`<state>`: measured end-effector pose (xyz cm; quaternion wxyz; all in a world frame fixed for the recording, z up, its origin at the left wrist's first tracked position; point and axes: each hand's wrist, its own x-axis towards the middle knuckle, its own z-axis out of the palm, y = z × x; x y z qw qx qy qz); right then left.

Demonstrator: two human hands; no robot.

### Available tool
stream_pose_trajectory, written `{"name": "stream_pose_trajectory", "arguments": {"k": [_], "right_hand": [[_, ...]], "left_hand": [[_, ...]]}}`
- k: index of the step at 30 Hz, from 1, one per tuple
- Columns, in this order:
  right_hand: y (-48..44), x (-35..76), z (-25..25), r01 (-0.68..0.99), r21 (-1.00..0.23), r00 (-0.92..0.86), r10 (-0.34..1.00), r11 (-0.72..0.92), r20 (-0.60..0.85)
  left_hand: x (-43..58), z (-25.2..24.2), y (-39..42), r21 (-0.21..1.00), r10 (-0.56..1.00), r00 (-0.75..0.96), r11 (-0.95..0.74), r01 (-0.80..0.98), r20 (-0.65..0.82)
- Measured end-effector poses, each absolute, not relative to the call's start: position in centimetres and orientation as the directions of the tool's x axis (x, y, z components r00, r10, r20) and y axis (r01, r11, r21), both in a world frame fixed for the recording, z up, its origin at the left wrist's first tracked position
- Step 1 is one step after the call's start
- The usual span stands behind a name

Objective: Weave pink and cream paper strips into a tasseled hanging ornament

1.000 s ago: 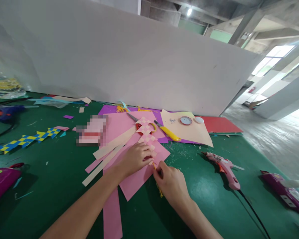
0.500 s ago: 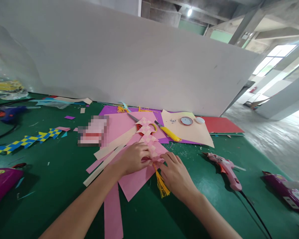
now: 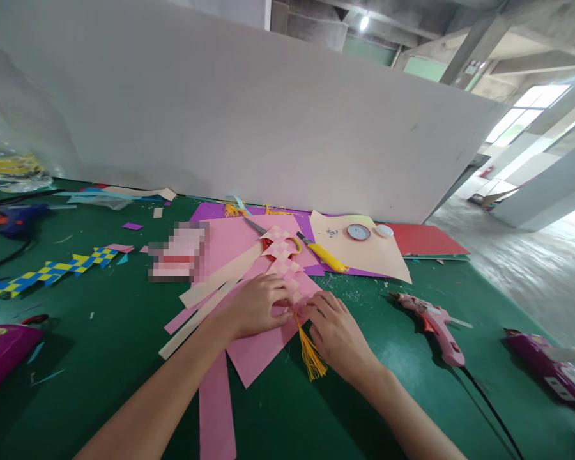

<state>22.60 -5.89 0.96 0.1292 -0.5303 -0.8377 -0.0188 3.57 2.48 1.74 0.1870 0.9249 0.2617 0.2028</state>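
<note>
A woven paper strip [image 3: 282,249] in pink and cream runs away from me, with a yellow tassel [image 3: 311,354] hanging from its near end. My left hand [image 3: 263,303] closes its fingers on the left side of that near end. On the right side, my right hand [image 3: 338,332] pinches the same end just above the tassel; the fingertips partly hide the paper between them. Pink paper [image 3: 253,364] lies beneath both hands. Cream paper strips [image 3: 199,322] fan out to the left of my left hand. Scissors [image 3: 256,225] lie partly under the far part of the woven strip.
A yellow-handled utility knife [image 3: 323,252] rests beyond my hands, near a cream sheet [image 3: 374,259] bearing a small round dish [image 3: 358,232]. To the right lie a pink glue gun [image 3: 436,326] and a purple device [image 3: 551,367]. A blue-and-yellow woven strip [image 3: 52,271] lies left.
Both hands stay at the near end of the woven strip. My right fingers have shifted slightly where they grip the paper; the tassel hangs almost as before.
</note>
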Motion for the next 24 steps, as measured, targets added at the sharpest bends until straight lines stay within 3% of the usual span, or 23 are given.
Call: {"name": "stream_pose_trajectory", "arguments": {"k": [10,17,24], "right_hand": [[-6.2,23.0,0.5,0.87,-0.094,-0.452,0.858,0.484,0.245],[-6.2,23.1,-0.1,0.836,-0.415,-0.218,0.912,0.358,0.346],[-6.1,23.2,-0.4,0.747,-0.556,-0.142,0.904,0.365,0.403]], "left_hand": [[3.6,1.7,2.5,0.408,0.505,0.804,-0.836,0.366,0.313],[3.8,1.5,2.3,0.392,0.481,0.813,-0.852,0.346,0.327],[3.9,1.8,2.1,0.428,0.485,0.805,-0.843,0.326,0.342]]}}
